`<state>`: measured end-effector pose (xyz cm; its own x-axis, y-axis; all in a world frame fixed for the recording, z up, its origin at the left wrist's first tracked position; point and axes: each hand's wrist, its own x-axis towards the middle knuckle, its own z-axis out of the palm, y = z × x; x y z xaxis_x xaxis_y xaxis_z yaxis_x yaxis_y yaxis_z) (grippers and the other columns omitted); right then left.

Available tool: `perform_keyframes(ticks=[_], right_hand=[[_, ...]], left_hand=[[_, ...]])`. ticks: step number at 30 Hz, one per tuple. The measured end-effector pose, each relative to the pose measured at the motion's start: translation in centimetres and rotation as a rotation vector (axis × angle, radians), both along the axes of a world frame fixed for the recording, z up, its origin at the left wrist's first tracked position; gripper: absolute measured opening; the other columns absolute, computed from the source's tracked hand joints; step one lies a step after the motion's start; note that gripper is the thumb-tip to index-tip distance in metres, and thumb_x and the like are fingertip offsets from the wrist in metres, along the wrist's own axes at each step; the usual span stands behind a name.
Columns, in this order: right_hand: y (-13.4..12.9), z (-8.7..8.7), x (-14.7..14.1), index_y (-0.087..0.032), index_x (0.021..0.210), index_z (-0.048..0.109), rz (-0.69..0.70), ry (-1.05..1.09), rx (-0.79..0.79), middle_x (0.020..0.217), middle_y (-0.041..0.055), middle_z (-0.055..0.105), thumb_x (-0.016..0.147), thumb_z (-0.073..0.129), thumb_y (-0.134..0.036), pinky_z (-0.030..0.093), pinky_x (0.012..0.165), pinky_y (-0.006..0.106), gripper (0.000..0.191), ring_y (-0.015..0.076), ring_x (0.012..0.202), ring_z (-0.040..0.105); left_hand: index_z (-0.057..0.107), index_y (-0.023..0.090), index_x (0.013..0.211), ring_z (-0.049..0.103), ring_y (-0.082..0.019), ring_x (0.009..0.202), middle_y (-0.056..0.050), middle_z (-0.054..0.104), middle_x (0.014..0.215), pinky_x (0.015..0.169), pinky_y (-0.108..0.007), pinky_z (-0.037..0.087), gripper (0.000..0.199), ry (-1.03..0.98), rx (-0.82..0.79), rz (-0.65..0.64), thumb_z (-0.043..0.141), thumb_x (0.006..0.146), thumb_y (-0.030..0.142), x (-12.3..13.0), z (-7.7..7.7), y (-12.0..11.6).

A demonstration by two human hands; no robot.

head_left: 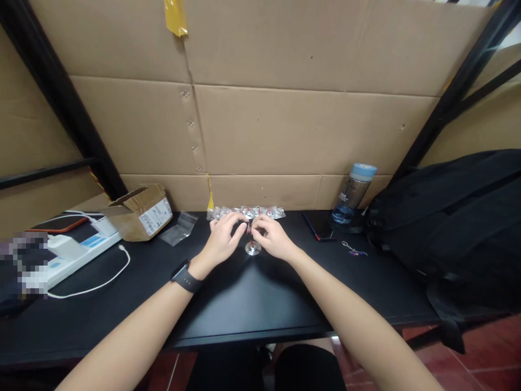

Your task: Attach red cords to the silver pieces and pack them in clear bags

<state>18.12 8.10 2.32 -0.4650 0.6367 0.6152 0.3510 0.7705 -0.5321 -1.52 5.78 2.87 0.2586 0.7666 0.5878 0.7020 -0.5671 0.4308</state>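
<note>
My left hand (224, 238) and my right hand (272, 237) meet over the middle of the black table. Between their fingertips is a small shiny metal piece with a round silver base (253, 248) and a bit of red above it. The fingers of both hands are bent and pinched around its upper part, which they largely hide. I cannot make out its exact kind. Just behind the hands lies a row of small clear plastic packets (249, 211) with silvery and red contents. A dark watch (186, 277) is on my left wrist.
Left of the hands are a clear plastic bag (179, 228), an open cardboard box (140, 214) and a white power strip (77, 258) with a cable. To the right are a phone (320, 226), a keychain (355, 250), a water bottle (354, 194) and a black backpack (451, 222). Cardboard walls the back.
</note>
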Motion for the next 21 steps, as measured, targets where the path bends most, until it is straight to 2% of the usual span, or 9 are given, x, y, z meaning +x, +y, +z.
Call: perform_keyframes(ticks=[2,5,10,12,14,16,18,21], right_hand=[[0.1,-0.2,0.2,-0.019,0.079,0.063,0.014,-0.032,0.026,0.097,0.0046,0.06,0.089,0.058,-0.017,0.048,0.086,0.03,0.012,0.0166,0.09,0.059],[-0.1,-0.2,0.4,-0.019,0.081,0.064,0.014,-0.098,0.038,0.103,0.0049,0.059,0.088,0.06,-0.017,0.048,0.089,0.031,0.009,0.0168,0.092,0.059],[-0.5,-0.1,0.5,-0.021,0.086,0.066,-0.03,-0.178,0.012,0.11,0.0053,0.058,0.091,0.059,-0.024,0.049,0.091,0.031,0.009,0.0166,0.093,0.06],[-0.5,0.0,0.5,-0.021,0.087,0.066,-0.031,-0.174,0.014,0.11,0.0052,0.058,0.093,0.059,-0.026,0.049,0.091,0.031,0.011,0.0165,0.093,0.06],[-0.5,0.0,0.5,-0.021,0.087,0.066,-0.038,-0.156,0.019,0.11,0.0051,0.058,0.094,0.058,-0.026,0.049,0.091,0.03,0.012,0.0163,0.094,0.06],[-0.5,-0.1,0.5,-0.021,0.089,0.066,-0.052,-0.133,0.021,0.109,0.0052,0.058,0.096,0.055,-0.025,0.049,0.09,0.029,0.014,0.0161,0.095,0.06],[-0.5,-0.1,0.5,-0.022,0.091,0.066,-0.051,-0.134,0.021,0.112,0.0053,0.058,0.097,0.054,-0.026,0.049,0.089,0.029,0.015,0.0159,0.095,0.061],[-0.7,0.0,0.4,-0.022,0.095,0.066,-0.061,-0.177,0.008,0.111,0.0048,0.06,0.098,0.052,-0.027,0.049,0.085,0.028,0.016,0.0155,0.093,0.062]], left_hand=[[0.065,0.027,0.113,0.062,-0.023,0.11,-0.003,0.071,0.116,0.097,-0.036,0.034,0.025,-0.004,-0.061,-0.054,0.047,0.1,0.039,-0.1,0.0,0.1],[0.065,0.026,0.112,0.065,-0.022,0.104,-0.001,0.072,0.114,0.098,-0.035,0.037,0.023,-0.031,-0.124,-0.108,0.052,0.097,0.038,-0.3,0.0,0.2],[0.067,0.023,0.088,0.065,-0.017,0.071,0.002,0.073,0.079,0.085,-0.031,0.045,0.031,-0.046,-0.233,-0.159,0.047,0.098,0.044,-0.1,0.2,-0.1],[0.067,0.023,0.088,0.062,-0.015,0.063,0.003,0.073,0.077,0.083,-0.031,0.045,0.031,-0.014,-0.237,-0.133,0.05,0.096,0.047,-0.1,0.1,-0.1],[0.068,0.024,0.094,0.066,-0.017,0.069,0.002,0.075,0.086,0.086,-0.032,0.044,0.026,-0.01,-0.211,-0.115,0.052,0.095,0.045,0.0,-0.1,0.0],[0.07,0.026,0.102,0.07,-0.02,0.086,0.0,0.077,0.098,0.091,-0.033,0.042,0.022,-0.008,-0.184,-0.118,0.057,0.093,0.042,-0.1,-0.5,0.3],[0.069,0.029,0.112,0.07,-0.022,0.094,0.0,0.077,0.101,0.093,-0.034,0.04,0.027,0.0,-0.196,-0.109,0.064,0.088,0.041,-0.2,-0.9,0.7],[0.073,0.031,0.107,0.067,-0.024,0.101,-0.001,0.076,0.106,0.094,-0.036,0.036,0.022,0.049,-0.2,-0.074,0.066,0.087,0.037,-0.4,-1.4,1.2]])
